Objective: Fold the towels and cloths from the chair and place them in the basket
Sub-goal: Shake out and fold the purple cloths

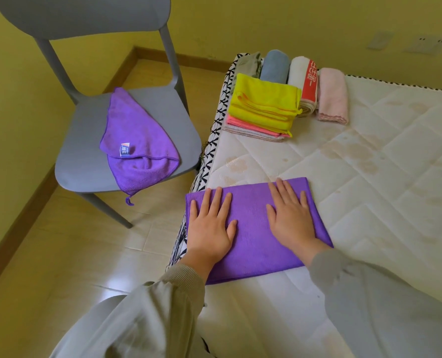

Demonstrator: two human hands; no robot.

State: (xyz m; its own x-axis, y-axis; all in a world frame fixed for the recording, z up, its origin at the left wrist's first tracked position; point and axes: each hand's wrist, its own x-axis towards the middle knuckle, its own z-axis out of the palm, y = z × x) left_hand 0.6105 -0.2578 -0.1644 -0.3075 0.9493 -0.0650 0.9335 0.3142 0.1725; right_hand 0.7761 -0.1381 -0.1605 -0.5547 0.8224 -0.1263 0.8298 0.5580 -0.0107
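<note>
A folded purple cloth (252, 236) lies flat near the mattress's left edge. My left hand (212, 226) presses on its left half with straight, spread fingers. My right hand (291, 214) presses flat on its right half. A second purple cloth (134, 143), loosely folded with a white label showing, lies on the seat of the grey chair (85, 151) to the left. No basket is in view.
At the mattress's (370, 164) far left corner sits a stack of yellow (264, 103) and pink folded cloths, with rolled grey, blue, white-and-red (305, 83) and pink (332, 96) towels behind. Tiled floor lies between chair and mattress; yellow walls stand behind.
</note>
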